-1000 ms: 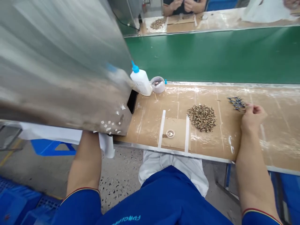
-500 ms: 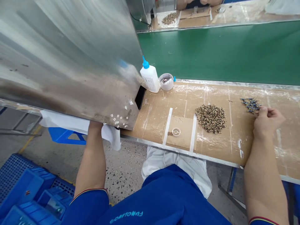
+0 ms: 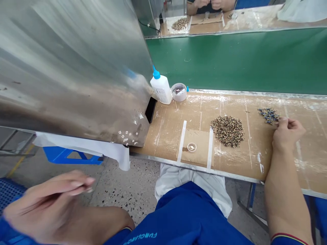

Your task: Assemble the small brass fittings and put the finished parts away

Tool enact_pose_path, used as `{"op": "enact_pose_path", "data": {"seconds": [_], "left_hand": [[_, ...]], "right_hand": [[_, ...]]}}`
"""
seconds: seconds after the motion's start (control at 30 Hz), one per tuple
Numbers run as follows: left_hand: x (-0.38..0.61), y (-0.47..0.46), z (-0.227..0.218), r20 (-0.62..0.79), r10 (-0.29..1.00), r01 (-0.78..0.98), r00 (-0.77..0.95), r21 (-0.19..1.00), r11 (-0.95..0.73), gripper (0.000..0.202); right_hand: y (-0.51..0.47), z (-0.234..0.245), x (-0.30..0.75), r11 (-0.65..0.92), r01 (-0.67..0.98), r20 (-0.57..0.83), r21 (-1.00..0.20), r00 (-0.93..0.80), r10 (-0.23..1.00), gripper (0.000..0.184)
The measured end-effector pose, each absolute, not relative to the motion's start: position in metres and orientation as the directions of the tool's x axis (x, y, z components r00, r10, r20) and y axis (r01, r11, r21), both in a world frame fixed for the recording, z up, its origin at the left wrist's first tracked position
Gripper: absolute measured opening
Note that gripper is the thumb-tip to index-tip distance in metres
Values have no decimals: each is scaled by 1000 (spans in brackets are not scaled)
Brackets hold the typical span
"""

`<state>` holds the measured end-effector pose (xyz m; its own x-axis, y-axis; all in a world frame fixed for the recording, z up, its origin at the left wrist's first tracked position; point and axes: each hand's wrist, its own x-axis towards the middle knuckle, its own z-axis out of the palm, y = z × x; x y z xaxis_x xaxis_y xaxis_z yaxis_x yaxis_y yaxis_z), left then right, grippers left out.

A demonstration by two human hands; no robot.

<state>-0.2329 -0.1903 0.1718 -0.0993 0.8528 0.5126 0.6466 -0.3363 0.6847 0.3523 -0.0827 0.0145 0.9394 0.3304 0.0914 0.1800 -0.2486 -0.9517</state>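
Observation:
My left hand [image 3: 51, 204] is out in front of the table edge, over the floor at the lower left. Its thumb and fingertips are pressed together; whatever they may hold is too small to make out. On the table at the right, my right hand [image 3: 288, 134] is closed in a pinch beside a small pile of dark blue and brass-coloured pieces [image 3: 269, 115]. What its fingertips hold is hidden. Left of that lies a bigger heap of small brass-coloured pieces [image 3: 227, 131]. A small clear cup [image 3: 191, 147] with a pale thing in it stands between two white tape strips.
A large metal housing [image 3: 76, 75] fills the left, with a phone-like black object [image 3: 151, 109] against its edge. Nearby stand a white bottle with a blue nozzle [image 3: 161, 89] and a tape roll [image 3: 179, 92]. Beyond the green belt [image 3: 237, 61], another person's hands [image 3: 208, 4] are at work.
My left hand has come out from beneath the metal housing, down and toward me. My right hand stays pinched at the small pile. The view has shifted slightly.

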Motion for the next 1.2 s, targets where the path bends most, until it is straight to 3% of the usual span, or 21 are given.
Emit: {"op": "enact_pose_path", "data": {"seconds": [0.07, 0.13, 0.2, 0.37, 0.5, 0.67, 0.83, 1.0, 1.2], "left_hand": [[-199, -173, 161, 450, 890, 542, 70, 732, -413, 33], [-164, -137, 137, 249, 946, 545, 210, 773, -324, 17], [-134, -93, 105, 110, 969, 578, 220, 786, -221, 8], [-92, -2, 46, 47, 998, 729, 52, 681, -71, 13], [-88, 36, 41, 46, 992, 818, -117, 571, 70, 17], [-93, 62, 44, -80, 967, 784, -240, 572, 242, 17], [-86, 73, 42, 52, 989, 720, -136, 691, 63, 4], [-73, 65, 36, 158, 987, 636, 29, 759, -140, 5], [-54, 49, 16, 147, 955, 417, 258, 874, -248, 8]], "right_hand": [[-83, 15, 351, -248, 189, 108, -950, 945, 308, 27], [-84, 15, 351, -252, 202, 117, -947, 942, 314, 26], [-85, 14, 350, -254, 211, 126, -944, 941, 314, 25], [-87, 13, 351, -257, 247, 162, -934, 937, 310, 19], [-87, 11, 352, -231, 241, 170, -943, 942, 289, 21], [-87, 11, 353, -209, 229, 167, -951, 946, 277, 25], [-92, 9, 354, -219, 243, 175, -945, 941, 291, 23], [-95, 6, 355, -243, 274, 196, -931, 933, 301, 18], [-93, 5, 354, -276, 306, 212, -911, 923, 322, 19]]}}
